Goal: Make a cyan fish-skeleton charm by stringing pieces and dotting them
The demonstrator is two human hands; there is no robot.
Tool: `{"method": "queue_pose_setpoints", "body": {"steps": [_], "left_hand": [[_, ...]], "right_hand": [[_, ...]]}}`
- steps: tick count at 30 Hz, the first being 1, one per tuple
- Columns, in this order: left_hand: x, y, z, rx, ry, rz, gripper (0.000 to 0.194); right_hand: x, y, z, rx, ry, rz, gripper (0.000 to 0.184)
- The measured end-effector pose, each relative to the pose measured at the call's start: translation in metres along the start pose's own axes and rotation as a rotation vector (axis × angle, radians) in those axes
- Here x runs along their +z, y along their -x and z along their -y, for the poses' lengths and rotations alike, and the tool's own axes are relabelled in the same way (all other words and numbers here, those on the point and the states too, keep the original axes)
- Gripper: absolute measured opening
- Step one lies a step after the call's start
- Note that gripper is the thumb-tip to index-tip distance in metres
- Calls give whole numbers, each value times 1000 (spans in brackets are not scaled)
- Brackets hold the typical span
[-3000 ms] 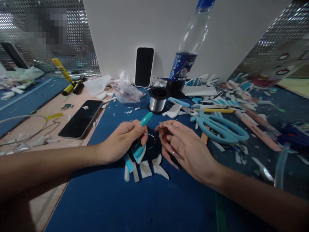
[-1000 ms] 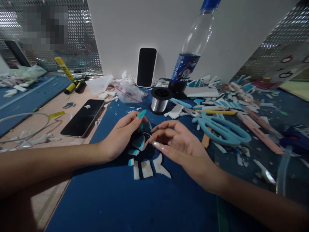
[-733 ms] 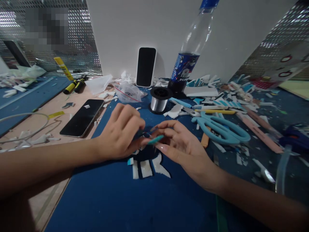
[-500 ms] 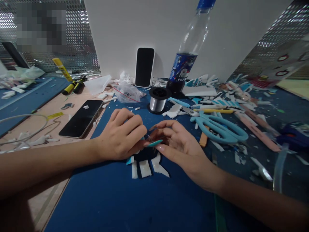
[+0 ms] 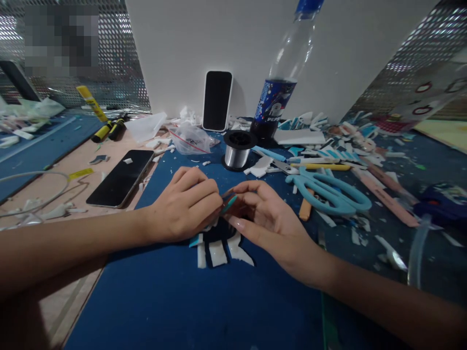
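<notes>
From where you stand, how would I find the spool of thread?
Start at the tall cola bottle by the white wall. Just left of its base, on the blue mat, stands the small black-topped spool of silvery thread, the only round, shiny thing there.

We sit at a tabletop (image 5: 164, 301) covered by a dark blue mat, with a bare pale strip along its left side. Straight ahead stands a plain white wall panel (image 5: 189, 48). On both sides, shiny perforated metal screens (image 5: 419, 63) angle inward and catch bright glints of light. The scene is otherwise dim.
</notes>
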State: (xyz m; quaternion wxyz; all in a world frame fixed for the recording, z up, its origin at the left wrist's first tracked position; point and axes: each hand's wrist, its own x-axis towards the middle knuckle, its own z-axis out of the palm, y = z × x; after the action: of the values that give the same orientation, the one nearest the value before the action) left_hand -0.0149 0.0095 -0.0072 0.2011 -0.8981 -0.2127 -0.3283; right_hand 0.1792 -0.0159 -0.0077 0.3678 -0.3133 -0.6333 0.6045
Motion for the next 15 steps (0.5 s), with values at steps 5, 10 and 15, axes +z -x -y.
{"method": "queue_pose_setpoints", "body": {"steps": [5, 10, 15], "left_hand": [[-1, 1, 3, -34, 123, -48, 16], [-2, -2, 7, -132, 187, -105, 17], [-1, -2, 9, -308, 209, -133, 13]], "right_hand": [[1, -1, 2, -14, -11, -21, 21], [0, -1, 0, -8, -17, -36, 22], [-2, 0, 2, 24, -24, -18, 21]]}}
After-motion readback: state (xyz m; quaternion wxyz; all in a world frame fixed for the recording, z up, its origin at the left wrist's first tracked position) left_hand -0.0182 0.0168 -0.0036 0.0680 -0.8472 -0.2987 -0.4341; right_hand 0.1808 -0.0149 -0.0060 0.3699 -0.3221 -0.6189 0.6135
